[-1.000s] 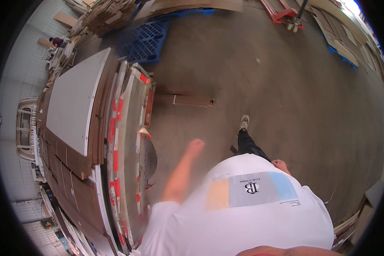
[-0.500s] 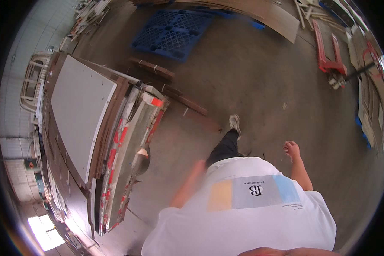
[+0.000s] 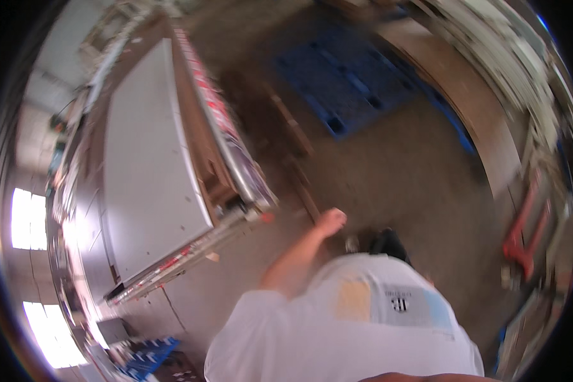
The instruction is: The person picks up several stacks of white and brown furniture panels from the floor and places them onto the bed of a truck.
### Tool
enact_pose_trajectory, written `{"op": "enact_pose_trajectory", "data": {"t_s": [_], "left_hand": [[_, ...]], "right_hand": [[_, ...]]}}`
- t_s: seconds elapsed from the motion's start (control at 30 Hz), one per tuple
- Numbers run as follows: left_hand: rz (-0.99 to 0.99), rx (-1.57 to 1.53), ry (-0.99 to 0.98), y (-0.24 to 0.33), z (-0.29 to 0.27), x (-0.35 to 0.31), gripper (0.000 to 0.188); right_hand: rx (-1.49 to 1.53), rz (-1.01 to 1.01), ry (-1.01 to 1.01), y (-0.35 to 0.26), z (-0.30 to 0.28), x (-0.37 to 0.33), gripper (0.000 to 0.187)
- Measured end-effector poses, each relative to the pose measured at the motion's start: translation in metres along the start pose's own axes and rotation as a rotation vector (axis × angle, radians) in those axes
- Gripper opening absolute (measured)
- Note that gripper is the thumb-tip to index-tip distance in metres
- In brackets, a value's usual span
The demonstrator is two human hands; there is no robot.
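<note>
My left hand (image 3: 332,221) reaches forward in front of my white shirt, slightly blurred, with its fingers curled in and nothing visible in them. Close to it in the picture is a brown strip (image 3: 309,202) on the floor. Left of that arm stands a flatbed load of stacked brown boards (image 3: 200,153), with a large pale grey-white sheet (image 3: 148,169) on top. My right hand is out of sight behind my body. Below my left hand, a light shoe (image 3: 352,243) and a dark trouser leg (image 3: 388,243) show.
A blue plastic pallet (image 3: 347,83) lies on the floor ahead. Beyond it is a stack of brown sheets (image 3: 465,95). A red pallet jack (image 3: 522,245) stands at the right. The flatbed's red-and-white striped edge (image 3: 204,83) runs along the left. A blue rack-like object (image 3: 148,358) is at lower left.
The view has turned to the left, so the pallet and pallet jack sit farther right. My left hand has swung forward into plain view; my right hand has dropped out of sight.
</note>
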State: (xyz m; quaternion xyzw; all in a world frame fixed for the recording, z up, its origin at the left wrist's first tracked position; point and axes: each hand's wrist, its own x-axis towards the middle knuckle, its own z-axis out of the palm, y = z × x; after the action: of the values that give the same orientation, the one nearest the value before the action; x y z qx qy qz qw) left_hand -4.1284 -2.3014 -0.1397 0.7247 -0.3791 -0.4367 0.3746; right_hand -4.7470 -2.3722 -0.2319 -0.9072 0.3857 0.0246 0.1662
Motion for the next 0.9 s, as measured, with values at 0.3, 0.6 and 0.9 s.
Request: {"op": "enact_pose_trajectory", "data": {"t_s": [0.3,0.6,0.9], "left_hand": [[-0.244,0.087,-0.015,0.046,-0.04,0.161,0.024],[-0.509,0.331,0.059,-0.044,-0.065,0.18,0.027],[-0.715,-0.247,0.265,-0.033,-0.129,0.314,0.027]], "right_hand": [[0.657,0.489,-0.448,0.028,-0.118,0.376,0.02],[0.855,0.456,-0.348,0.009,-0.222,0.774,0.021],[0.345,-0.164,-0.558,-0.131,-0.197,0.955,0.027]]}}
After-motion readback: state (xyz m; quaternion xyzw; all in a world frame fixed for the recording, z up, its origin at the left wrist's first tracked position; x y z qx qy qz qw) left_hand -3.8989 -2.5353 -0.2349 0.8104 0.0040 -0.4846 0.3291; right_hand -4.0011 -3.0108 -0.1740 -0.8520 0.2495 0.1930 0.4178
